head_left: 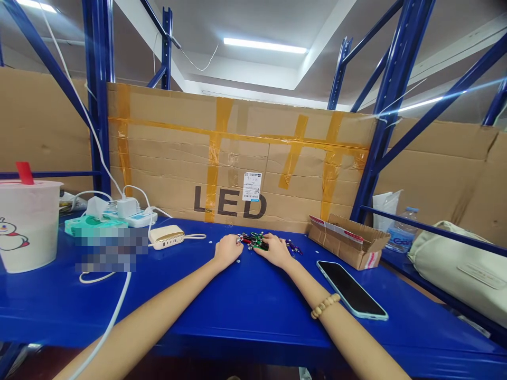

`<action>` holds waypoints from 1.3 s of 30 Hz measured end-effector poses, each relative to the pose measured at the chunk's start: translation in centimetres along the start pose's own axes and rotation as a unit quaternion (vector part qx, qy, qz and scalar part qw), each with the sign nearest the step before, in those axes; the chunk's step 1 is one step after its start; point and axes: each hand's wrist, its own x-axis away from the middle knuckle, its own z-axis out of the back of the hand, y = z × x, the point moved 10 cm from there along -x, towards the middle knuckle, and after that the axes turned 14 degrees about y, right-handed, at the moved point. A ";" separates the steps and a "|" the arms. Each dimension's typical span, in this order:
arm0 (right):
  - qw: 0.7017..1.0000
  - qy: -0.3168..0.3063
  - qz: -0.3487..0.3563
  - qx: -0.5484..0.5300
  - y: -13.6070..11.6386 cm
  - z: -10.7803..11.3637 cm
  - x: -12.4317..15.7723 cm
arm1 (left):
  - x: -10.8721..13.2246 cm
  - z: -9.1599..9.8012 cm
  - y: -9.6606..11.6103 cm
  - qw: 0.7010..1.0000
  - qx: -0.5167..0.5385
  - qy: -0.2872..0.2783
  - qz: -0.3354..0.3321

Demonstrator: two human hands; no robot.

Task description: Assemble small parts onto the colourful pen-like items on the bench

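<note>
A blue steel shelf serves as the surface, framed by blue racking uprights under a fluorescent ceiling light. Behind it stands a taped cardboard sheet printed "LED". Seen from the hands, a white lidded cup with a red tab sits at 9 o'clock, and an open cardboard box sits at 2 o'clock; its contents are hidden. A power strip and a cream power bank lie at 10 o'clock, a smartphone at 4 o'clock. A water bottle and a canvas bag stand on a lower shelf at 3 o'clock.

The left hand and right hand meet at a small pile of green circuit boards. The left fingers touch its edge and the right fingers lie against it, curled low; whether they grip anything, I cannot tell.
</note>
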 end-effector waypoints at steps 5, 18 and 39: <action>0.993 0.090 -0.028 -0.076 0.7 1.6 -0.9 | -0.6 -0.1 -1.5 0.961 0.249 0.042 0.117; 0.830 0.058 -0.224 -0.507 3.3 -0.3 -0.7 | 0.7 -2.2 0.1 0.835 0.501 -0.086 0.211; 0.901 -0.131 0.049 -0.411 -4.3 -0.6 0.6 | 0.9 -3.4 2.0 0.843 0.507 -0.129 0.122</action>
